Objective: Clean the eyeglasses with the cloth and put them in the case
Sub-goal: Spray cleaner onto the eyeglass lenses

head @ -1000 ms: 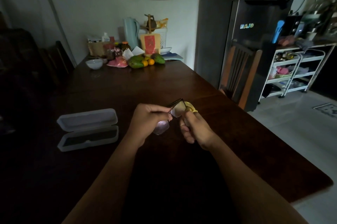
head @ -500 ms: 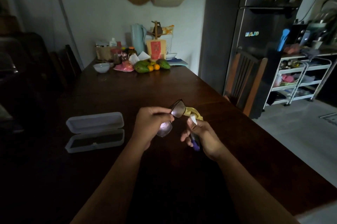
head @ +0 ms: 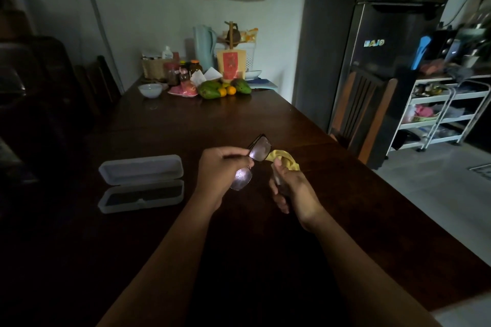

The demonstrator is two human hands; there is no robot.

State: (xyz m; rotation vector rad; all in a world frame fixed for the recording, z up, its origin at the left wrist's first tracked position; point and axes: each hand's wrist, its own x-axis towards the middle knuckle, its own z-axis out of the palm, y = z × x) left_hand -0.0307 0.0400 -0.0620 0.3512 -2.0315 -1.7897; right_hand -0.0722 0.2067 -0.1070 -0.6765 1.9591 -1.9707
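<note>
Dark-framed eyeglasses (head: 251,163) are held above the table, one lens up and one lens down, and both lenses catch the light. My left hand (head: 220,172) is shut on their frame near the bridge. My right hand (head: 291,189) sits just right of the lenses, closed round a small bottle (head: 277,179) whose pale top points up. The yellow cloth (head: 284,159) lies crumpled right behind my right thumb; I cannot tell whether it touches the hand. The translucent white case (head: 140,180) lies open on the table to the left, with a dark lining in its lower half.
The dark wooden table (head: 265,119) runs away from me. At its far end are a white bowl (head: 150,90), jars, green and orange fruit (head: 212,88) and a pale jug (head: 204,44). A wooden chair (head: 361,114), a black fridge and white trolley shelves stand on the right.
My right hand drew slightly away from the glasses, and a small bottle came into view in it. My left hand kept hold of the glasses. The camera tilted a little.
</note>
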